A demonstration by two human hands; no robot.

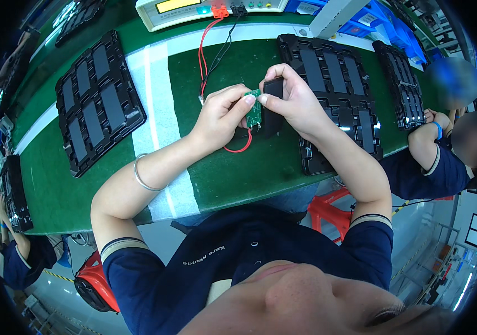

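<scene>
Between the fingers and thumb of my left hand (pixel 224 114) is a small green circuit board (pixel 254 111), held up over the bench. A red wire (pixel 241 149) loops from below the board toward my left wrist. My right hand (pixel 297 100) is closed on a flat black rectangular piece (pixel 273 87), its thumb tip close to the board's upper edge. The two pieces are side by side; whether they touch I cannot tell. Red and black leads (pixel 203 61) run from a bench meter (pixel 194 12) down to my left hand, where their ends are hidden.
A black tray (pixel 132 106) with grey rectangular pieces lies left on the green bench (pixel 216 187). More black trays (pixel 328 42) are at right. Blue bins (pixel 381 25) stand behind a metal post (pixel 336 17). Co-workers (pixel 417 173) sit at both sides; red stools (pixel 328 215) stand below.
</scene>
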